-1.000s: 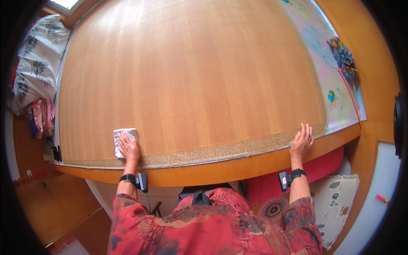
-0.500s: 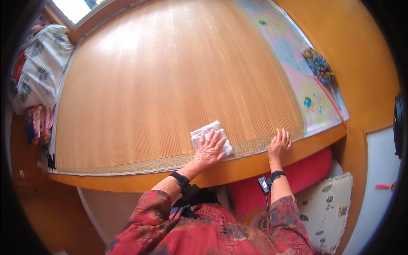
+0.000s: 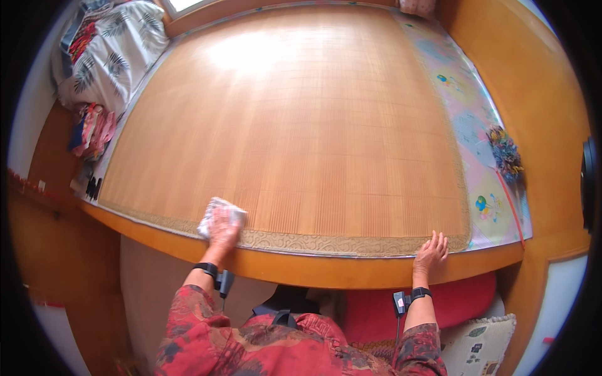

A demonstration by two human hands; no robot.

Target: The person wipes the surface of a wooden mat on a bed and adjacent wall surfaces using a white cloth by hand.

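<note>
**Hands: left (image 3: 224, 229) palm-down over white cloth (image 3: 207, 224), right (image 3: 431, 254) open and empty at the border**

Woven mat (image 3: 301, 138) is the big item, laid over most of the bed; ribs run away from the person. My read: wiping in hand. Best done in overlapping strokes along the ribs, light even palm pressure, so the weave doesn't snag.

Wooden bed edge (image 3: 313, 274) runs along the near side. Worth stopping strokes short of it so the cloth doesn't fold over the lip.

Patterned border (image 3: 313, 243) looks like softer trim; probably shifts or rucks if pushed hard. Pinning it with the free hand should help.

Forearms both come up from below, reaching forward and apart. Left hand sits left of centre, fingers pointing away, blurred; can't tell whether fingertips grip or just press. Right hand rests near the mat's right corner, fingers loosely bent, wrist close to the wooden edge.

Cloth sits under the left hand, near side of mat, by the border. Looks bunched; flatter would give better contact.

Black wrist straps (image 3: 421, 292) on both arms: watch for scraping.
</note>
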